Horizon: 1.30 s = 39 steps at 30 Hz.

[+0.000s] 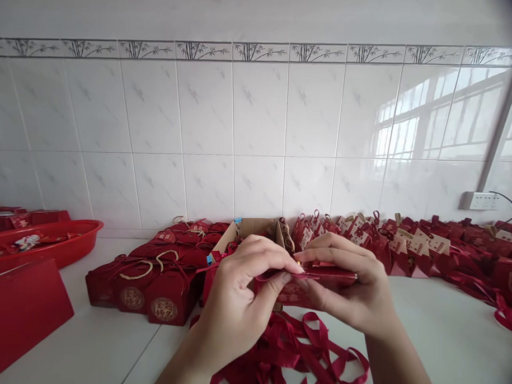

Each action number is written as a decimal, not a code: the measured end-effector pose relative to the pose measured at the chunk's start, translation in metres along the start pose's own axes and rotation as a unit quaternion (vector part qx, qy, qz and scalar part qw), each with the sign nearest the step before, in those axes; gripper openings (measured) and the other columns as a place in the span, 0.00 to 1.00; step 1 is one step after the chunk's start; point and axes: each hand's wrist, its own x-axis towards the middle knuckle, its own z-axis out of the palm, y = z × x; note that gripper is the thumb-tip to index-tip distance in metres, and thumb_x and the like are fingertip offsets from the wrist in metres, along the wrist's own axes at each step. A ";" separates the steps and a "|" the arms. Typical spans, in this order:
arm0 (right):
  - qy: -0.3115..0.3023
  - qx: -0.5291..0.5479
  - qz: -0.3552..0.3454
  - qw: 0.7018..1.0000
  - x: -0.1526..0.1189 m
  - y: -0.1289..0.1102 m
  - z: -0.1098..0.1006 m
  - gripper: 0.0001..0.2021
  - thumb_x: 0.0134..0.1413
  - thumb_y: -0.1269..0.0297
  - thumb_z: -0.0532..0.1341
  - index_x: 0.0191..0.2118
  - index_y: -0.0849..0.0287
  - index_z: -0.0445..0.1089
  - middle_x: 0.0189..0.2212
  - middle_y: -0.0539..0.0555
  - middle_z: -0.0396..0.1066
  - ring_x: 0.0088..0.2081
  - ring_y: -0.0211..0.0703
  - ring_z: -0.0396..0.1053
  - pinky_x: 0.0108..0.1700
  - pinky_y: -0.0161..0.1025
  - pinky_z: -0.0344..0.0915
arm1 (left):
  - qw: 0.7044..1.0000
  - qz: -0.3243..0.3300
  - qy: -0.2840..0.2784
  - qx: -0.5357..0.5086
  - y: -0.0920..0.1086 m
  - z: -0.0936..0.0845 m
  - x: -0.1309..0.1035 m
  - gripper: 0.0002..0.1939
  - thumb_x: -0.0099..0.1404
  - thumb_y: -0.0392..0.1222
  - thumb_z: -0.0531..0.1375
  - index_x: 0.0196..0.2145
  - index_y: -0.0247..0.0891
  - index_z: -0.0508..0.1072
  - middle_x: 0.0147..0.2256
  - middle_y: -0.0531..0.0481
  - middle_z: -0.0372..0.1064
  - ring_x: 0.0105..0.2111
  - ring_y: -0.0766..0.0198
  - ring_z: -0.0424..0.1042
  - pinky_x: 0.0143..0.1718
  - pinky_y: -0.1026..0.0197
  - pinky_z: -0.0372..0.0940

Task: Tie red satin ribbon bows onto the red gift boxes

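Note:
Both of my hands are raised over the table around a small red gift box (297, 296). With thumb and fingers, my left hand (246, 293) pinches the box's upper edge on its left side. My right hand (347, 284) grips the same box from the right, its thumb below and fingers over the top. A small gold-coloured spot shows between the fingertips; I cannot make out what it is. Below the hands lies a tangled pile of dark red ribbons (282, 345). Behind them stands an open cardboard box (259, 226), partly hidden by my hands.
Red gift boxes with rope handles (165, 299) stand in rows at left. A red plastic basin (79, 237) and a red panel (29, 312) are farther left. Many ribbon-looped boxes (396, 246) line the right. A tiled wall (207, 115) with a socket (483, 200) rises behind.

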 end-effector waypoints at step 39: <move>0.241 -0.181 0.230 0.925 -0.010 0.034 -0.036 0.08 0.46 0.60 0.68 0.28 0.60 0.75 0.28 0.55 0.72 0.29 0.43 0.70 0.26 0.38 0.65 | 0.976 -0.080 0.201 -0.004 0.013 -0.020 -0.003 0.17 0.63 0.37 0.62 0.50 0.46 0.70 0.52 0.51 0.69 0.56 0.60 0.65 0.60 0.60 0.59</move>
